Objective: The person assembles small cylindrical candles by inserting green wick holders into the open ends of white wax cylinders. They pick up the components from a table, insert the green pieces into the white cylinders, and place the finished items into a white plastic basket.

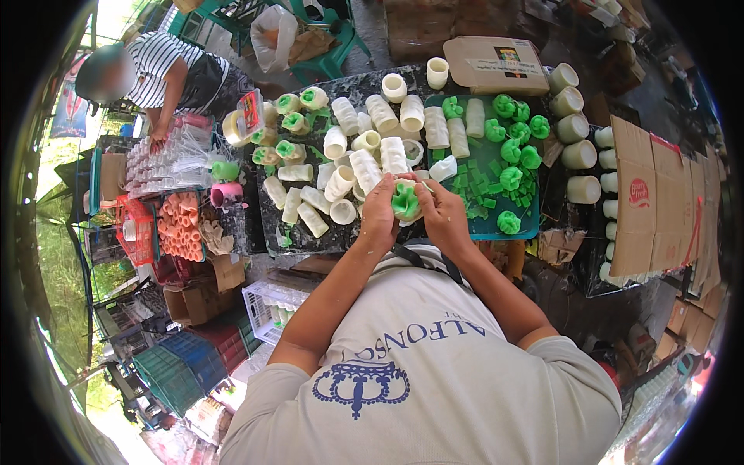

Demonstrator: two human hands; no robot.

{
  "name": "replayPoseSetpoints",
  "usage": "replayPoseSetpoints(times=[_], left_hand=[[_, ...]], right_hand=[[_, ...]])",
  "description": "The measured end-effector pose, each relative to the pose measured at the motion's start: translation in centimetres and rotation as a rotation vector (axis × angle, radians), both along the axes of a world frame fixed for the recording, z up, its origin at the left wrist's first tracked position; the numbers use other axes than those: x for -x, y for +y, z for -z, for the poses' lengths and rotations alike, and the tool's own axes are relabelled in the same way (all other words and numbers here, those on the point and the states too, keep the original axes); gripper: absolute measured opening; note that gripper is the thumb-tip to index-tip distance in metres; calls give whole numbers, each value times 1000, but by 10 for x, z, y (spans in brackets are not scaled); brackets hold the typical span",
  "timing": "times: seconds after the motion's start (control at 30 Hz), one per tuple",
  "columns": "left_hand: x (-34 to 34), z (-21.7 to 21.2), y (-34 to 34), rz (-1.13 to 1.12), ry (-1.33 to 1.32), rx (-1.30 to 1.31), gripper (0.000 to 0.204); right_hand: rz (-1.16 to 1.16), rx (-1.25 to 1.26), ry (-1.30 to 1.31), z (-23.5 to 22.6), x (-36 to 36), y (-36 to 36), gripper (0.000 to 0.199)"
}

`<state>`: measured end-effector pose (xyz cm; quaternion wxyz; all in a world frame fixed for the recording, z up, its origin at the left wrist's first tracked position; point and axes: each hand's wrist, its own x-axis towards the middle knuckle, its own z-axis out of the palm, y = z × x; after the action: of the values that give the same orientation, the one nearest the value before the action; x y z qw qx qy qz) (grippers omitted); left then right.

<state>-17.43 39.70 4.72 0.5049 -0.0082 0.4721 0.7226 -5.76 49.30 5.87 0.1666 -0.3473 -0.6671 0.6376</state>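
While both grip 1 green moulded piece [404,200], left hand [379,211] and right hand [442,209] meet above the black table [267,225].

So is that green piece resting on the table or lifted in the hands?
Lifted: the green piece sits between the left hand and right hand, above the table.

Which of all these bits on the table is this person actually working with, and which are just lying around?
In use:
left hand
right hand
green and white piece held between both
white tubes
teal tray with green flowers

Lying about:
cardboard box
orange tubes
blue crate
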Motion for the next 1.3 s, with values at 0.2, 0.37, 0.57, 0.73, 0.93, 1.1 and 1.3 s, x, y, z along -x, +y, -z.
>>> replayPoseSetpoints(times=[0.2, 0.37, 0.57, 0.73, 0.93, 1.1, 1.3], left_hand=[[-8, 6, 5, -14, 214, 24, 38], [-7, 4, 3, -1, 298, -37, 34], [-6, 15, 2, 38, 591, -11, 28], [-8, 15, 2, 67, 740, 69, 26], [-9, -1, 3, 193, 1123, 177, 23], [-5, 9, 0, 210, 1012, 148, 24], [-8, 19, 2, 95, 558, -22, 26]], right_hand=[[-24, 534, 279, 11, 3, -1, 42], [-86, 415, 289, 16, 3, -1, 42], [-137, 317, 270, 25, 1, 8, 42], [-132, 395, 280, 22, 2, 13, 49], [-36, 365, 291, 29, 5, 10, 44], [-6, 407, 225, 12, 3, 11, 41], [2, 627, 247, 14, 3, 11, 44]])
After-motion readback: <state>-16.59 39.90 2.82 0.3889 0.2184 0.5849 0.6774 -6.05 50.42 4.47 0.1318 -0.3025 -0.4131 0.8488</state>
